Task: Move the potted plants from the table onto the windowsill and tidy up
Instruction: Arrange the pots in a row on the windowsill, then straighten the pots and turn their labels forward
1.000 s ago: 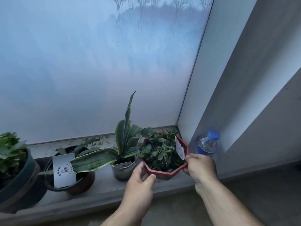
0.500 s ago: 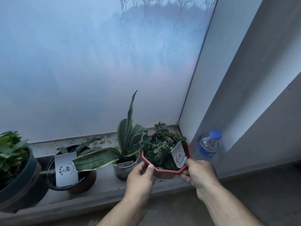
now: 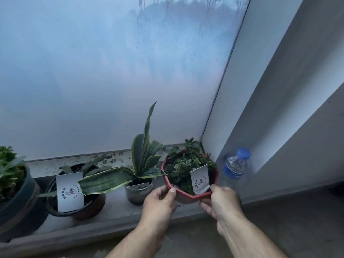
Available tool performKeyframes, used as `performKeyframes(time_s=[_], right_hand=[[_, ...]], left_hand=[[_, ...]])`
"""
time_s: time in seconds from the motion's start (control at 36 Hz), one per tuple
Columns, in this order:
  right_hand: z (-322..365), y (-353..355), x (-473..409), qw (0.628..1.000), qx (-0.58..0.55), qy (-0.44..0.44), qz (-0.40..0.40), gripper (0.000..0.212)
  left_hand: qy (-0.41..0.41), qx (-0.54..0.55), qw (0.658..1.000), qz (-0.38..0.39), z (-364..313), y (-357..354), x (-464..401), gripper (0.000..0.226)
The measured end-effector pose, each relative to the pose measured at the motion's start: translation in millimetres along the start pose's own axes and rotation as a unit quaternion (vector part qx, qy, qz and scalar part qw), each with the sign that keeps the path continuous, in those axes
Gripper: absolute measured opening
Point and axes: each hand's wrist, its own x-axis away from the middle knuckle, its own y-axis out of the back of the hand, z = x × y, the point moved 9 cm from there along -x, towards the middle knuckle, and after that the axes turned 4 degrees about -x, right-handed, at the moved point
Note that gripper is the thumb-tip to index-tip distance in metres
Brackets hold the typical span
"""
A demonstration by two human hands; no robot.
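A red octagonal pot [image 3: 165, 171] of small-leaved green plants stands on the grey windowsill [image 3: 119, 207] at its right end, with a white card [image 3: 200, 179] stuck in the front. My left hand [image 3: 159, 202] grips the pot's near-left rim, thumb on top. My right hand [image 3: 221, 201] holds its near-right rim, beside the card. To its left a snake plant [image 3: 143, 151] grows in a small grey pot [image 3: 137, 193], one long leaf lying leftwards.
Further left stand a dark round pot [image 3: 93, 205] with a white card [image 3: 69, 191] and a large dark-green pot [image 3: 20, 198] at the frame's edge. A blue-capped water bottle [image 3: 235, 164] stands right of the red pot against the wall. Frosted glass rises behind.
The red pot has been turned, so its white card has swung from the right side round to the front. Both hands shifted along the rim with it.
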Motion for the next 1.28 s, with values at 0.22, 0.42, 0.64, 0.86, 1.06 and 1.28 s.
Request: performKeyframes(time_s=[0.22, 0.42, 0.64, 0.86, 1.06, 1.28], right_hand=[[-1, -3, -1, 0.999, 0.036, -0.013, 0.011, 0.018], [7, -2, 4, 0.999, 0.048, 0.019, -0.003, 0.02], [-4, 2, -6, 0.999, 0.026, 0.031, -0.007, 0.02], [19, 24, 53, 0.987, -0.005, 0.16, -0.014, 0.004], [75, -36, 101, 0.939, 0.032, 0.324, 0.11, 0.007], [61, -113, 131, 0.902, 0.04, 0.364, 0.229, 0.001]], left_hand=[[-0.015, 0.021, 1.0, -0.007, 1, 0, 1, 0.01], [-0.01, 0.026, 1.0, -0.012, -3, -3, 4, 0.013], [0.004, 0.007, 1.0, -0.014, 1, -3, 5, 0.014], [0.015, -0.044, 0.998, -0.046, -9, 24, 25, 0.024], [-0.114, -0.042, 0.992, -0.029, -76, 29, 53, 0.015], [-0.183, -0.072, 0.978, -0.071, -118, 96, 84, 0.026]])
